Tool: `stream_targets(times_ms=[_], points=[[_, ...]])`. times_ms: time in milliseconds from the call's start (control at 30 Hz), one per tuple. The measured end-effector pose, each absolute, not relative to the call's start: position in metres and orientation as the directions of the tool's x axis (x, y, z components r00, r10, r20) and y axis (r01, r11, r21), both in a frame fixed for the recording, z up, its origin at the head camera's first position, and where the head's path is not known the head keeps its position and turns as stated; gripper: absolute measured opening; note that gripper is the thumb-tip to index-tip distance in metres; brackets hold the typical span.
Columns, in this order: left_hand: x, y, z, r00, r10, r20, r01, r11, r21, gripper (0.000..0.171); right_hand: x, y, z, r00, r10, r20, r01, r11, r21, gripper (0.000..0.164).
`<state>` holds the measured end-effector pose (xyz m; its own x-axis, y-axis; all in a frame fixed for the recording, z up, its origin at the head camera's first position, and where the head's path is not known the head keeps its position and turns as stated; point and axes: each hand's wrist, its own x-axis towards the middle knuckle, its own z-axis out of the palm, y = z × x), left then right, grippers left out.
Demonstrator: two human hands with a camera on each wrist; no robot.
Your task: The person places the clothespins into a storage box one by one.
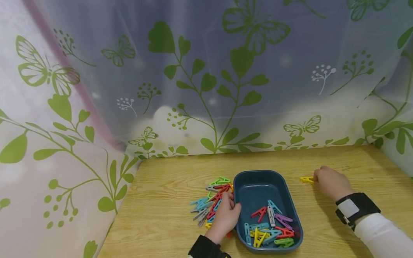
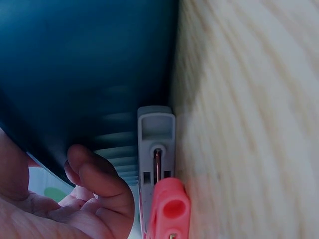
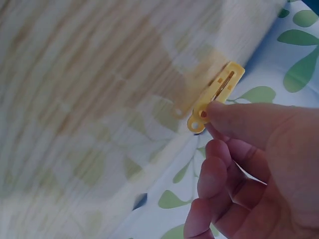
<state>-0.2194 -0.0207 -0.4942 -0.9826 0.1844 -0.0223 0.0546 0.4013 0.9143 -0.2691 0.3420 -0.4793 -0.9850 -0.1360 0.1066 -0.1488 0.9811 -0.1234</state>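
A dark blue plastic box stands on the wooden table with several coloured clothespins inside its near half. My left hand grips the box's left rim; in the left wrist view the curled fingers lie against the outer wall. To the right of the box, my right hand pinches a yellow clothespin by one end. The right wrist view shows this yellow clothespin between thumb and fingers, close over the table surface.
Left of the box lies a loose pile of clothespins in several colours, partly behind my left hand. A grey clothespin and a red one lie beside the box wall. A leaf-and-butterfly patterned curtain borders the table.
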Motion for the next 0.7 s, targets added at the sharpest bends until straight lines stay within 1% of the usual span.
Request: stream_targets(times_ms=[167, 300, 433, 533, 700], points=[[-0.218, -0.021, -0.494, -0.982, 0.188, -0.019, 0.058, 0.397, 0.916, 0.023, -0.263, 0.336, -0.469, -0.967, -0.142, 0.21, -0.174, 0.974, -0.145, 0.007], [-0.219, -0.021, -0.495, -0.982, 0.19, -0.013, 0.064, 0.391, 0.918, 0.022, -0.256, 0.32, -0.453, -0.931, -0.171, 0.324, -0.224, 0.965, -0.133, 0.013], [-0.219, -0.022, -0.495, -0.98, 0.198, -0.006, 0.071, 0.381, 0.922, 0.022, -0.243, 0.297, -0.436, -0.885, -0.22, 0.41, -0.284, 0.953, -0.101, 0.015], [-0.219, -0.022, -0.494, -0.979, 0.205, 0.008, 0.088, 0.383, 0.92, 0.023, -0.231, 0.278, -0.428, -0.86, -0.256, 0.441, -0.327, 0.94, -0.092, 0.015], [-0.218, -0.022, -0.494, -0.977, 0.213, 0.012, 0.097, 0.391, 0.915, 0.022, -0.21, 0.249, -0.421, -0.832, -0.329, 0.447, -0.396, 0.916, -0.063, 0.016]])
